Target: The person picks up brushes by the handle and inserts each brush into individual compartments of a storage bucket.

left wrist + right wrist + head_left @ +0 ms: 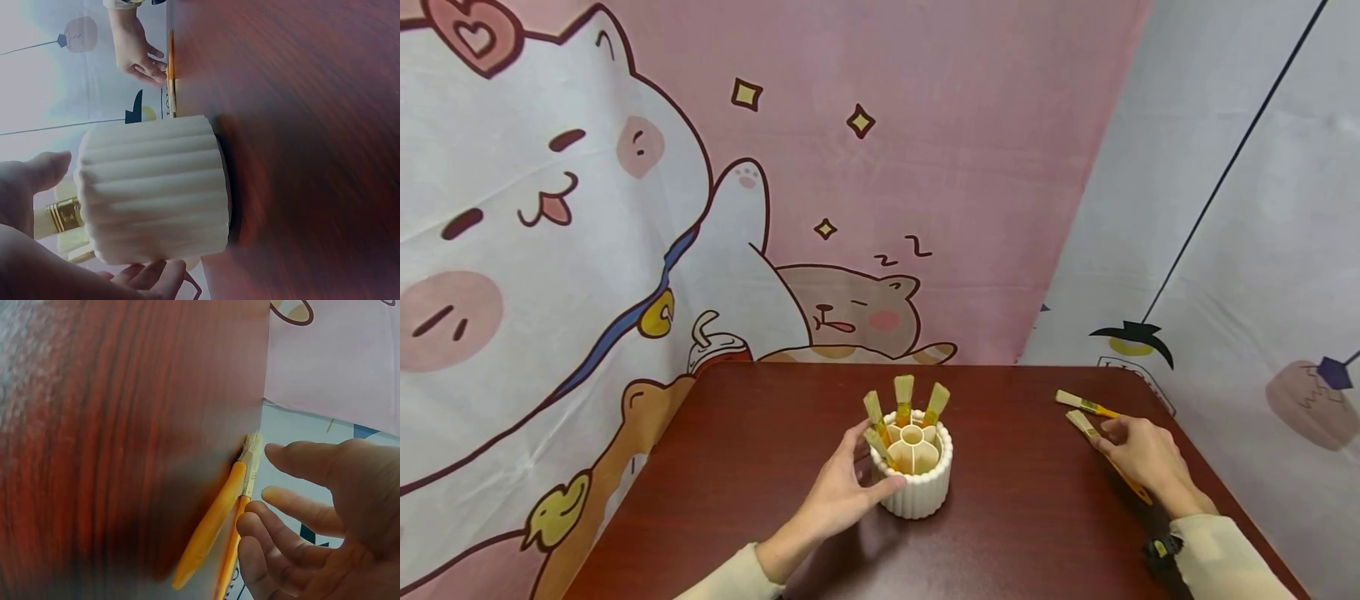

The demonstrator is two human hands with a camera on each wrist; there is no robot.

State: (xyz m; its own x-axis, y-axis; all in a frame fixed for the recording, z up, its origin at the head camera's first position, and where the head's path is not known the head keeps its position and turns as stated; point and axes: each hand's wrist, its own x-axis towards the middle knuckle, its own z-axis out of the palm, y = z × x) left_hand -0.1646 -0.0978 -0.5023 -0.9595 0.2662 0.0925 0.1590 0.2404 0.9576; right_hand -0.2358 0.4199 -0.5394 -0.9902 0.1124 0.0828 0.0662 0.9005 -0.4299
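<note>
A white ribbed brush holder (917, 493) with flower-like compartments stands upright on the table. Several flat brushes (904, 392) stand in it, bristles up. My left hand (842, 487) holds the holder from its left side, thumb at the front rim and fingers behind; the left wrist view shows fingertips (169, 275) along its ribbed wall (153, 187). At the table's right side, my right hand (1142, 458) hovers right over a loose brush (1081, 422) with an orange handle. Its thumb and fingers are apart in the right wrist view, beside the brush handle (209, 528).
A second loose brush (1075, 400) lies just beyond the first, its bristles pointing left. The dark red-brown table (760, 450) ends at a printed cloth backdrop (985, 183) behind and on both sides. A dark wristband (1163, 547) is on the right wrist.
</note>
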